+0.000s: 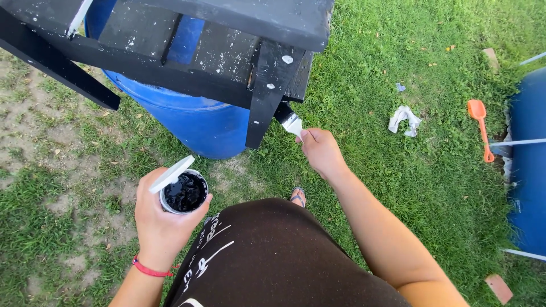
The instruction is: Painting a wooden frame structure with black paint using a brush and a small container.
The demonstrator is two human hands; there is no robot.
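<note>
On grass, seen from the head camera, a black-painted wooden frame (pixel 227 51) rests across a blue barrel (pixel 193 122). The frame's planks carry white flecks; one leg (pixel 264 96) hangs down past the barrel's right side, its lower end free in the air above the turf.

The right hand (pixel 321 150) is closed around the handle of a brush (pixel 290 120). The brush's black bristles touch the leg's right edge, near its lower half. To the right of hand and leg the grass lies open as far as a crumpled white rag (pixel 404 120), well apart.

The left hand (pixel 162 219) is clamped around a small can (pixel 183 193) of black paint, held upright at waist level, below and left of the leg. A white lid (pixel 172 174) lies tilted across the can's upper left rim. A red band (pixel 149 269) circles the left wrist. Patchy turf with bare earth lies left of the can.

At far right, an orange toy spade (pixel 481 128) lies on the grass just beside a second blue barrel (pixel 529 165) at the picture's edge. A sandalled foot (pixel 297 196) shows between the two arms.
</note>
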